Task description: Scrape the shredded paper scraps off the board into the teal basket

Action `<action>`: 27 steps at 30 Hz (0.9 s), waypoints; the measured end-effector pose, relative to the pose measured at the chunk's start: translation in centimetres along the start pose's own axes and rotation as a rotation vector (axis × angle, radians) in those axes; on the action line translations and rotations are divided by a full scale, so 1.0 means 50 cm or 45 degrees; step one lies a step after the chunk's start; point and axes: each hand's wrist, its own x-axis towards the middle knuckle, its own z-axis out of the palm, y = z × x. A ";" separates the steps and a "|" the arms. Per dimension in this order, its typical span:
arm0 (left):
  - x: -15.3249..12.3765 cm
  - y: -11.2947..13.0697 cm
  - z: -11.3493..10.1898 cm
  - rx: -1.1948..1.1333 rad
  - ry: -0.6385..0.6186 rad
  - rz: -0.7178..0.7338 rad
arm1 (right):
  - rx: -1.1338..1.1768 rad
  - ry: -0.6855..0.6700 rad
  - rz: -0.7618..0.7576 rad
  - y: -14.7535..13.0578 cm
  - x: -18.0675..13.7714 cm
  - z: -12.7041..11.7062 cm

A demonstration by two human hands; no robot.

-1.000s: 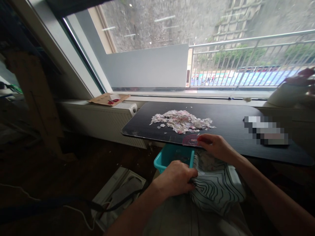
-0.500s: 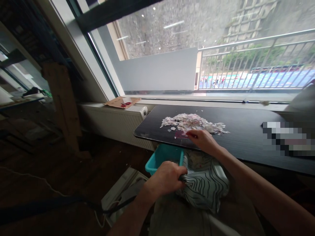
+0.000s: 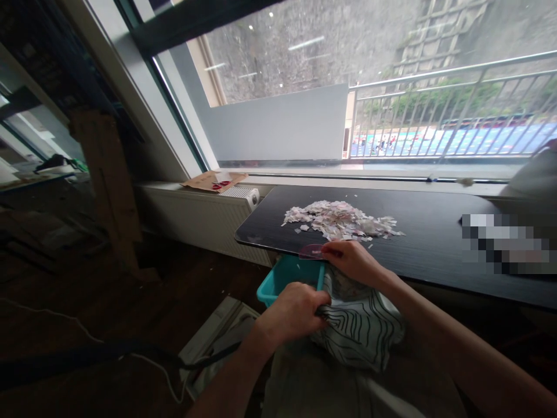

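Note:
At the front edge of a black table (image 3: 435,217), my right hand (image 3: 354,261) pinches a thin, see-through pink plastic piece (image 3: 310,252). The piece juts out over a teal plastic bin (image 3: 270,283) that sits below the edge. Just behind that hand, a heap of small whitish paper-like scraps (image 3: 337,217) lies on the tabletop. My left hand (image 3: 289,310) is closed at the bin's near right side, around the gathered edge of a striped cloth bag (image 3: 363,331). Whether its fingers also hold the bin's rim is hidden. Pale scraps show in the bag's mouth.
A white radiator (image 3: 195,215) stands left of the table, with cardboard (image 3: 204,180) and red-handled scissors (image 3: 221,185) on top. A pale box-like object (image 3: 213,331) and a white cord (image 3: 161,368) are low at left. A blurred-out object (image 3: 505,244) lies on the table's right.
My right hand has drawn the pink piece from the heap toward me, past the table edge and over the bin. A few scraps shifted or dropped. My left hand stays put.

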 end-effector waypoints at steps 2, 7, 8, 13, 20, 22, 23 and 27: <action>0.003 0.004 0.001 0.005 -0.003 0.036 | 0.027 0.027 0.022 0.005 -0.012 -0.018; 0.017 0.041 0.012 0.008 0.013 0.225 | 0.027 0.383 0.254 0.101 -0.058 -0.112; 0.021 0.050 0.015 0.005 0.018 0.263 | -0.017 0.431 0.335 0.128 -0.074 -0.132; 0.046 0.074 0.020 0.015 0.030 0.316 | -0.120 0.370 0.492 0.199 -0.163 -0.181; 0.046 0.060 0.011 -0.034 -0.037 0.252 | -0.014 0.179 0.396 0.155 -0.185 -0.184; 0.042 0.056 0.011 -0.062 -0.046 0.216 | 0.000 0.238 0.382 0.155 -0.170 -0.177; 0.039 0.053 0.012 -0.076 -0.049 0.200 | 0.005 0.259 0.375 0.157 -0.162 -0.172; 0.032 0.045 0.020 -0.133 -0.032 0.171 | 0.006 0.213 0.367 0.163 -0.164 -0.166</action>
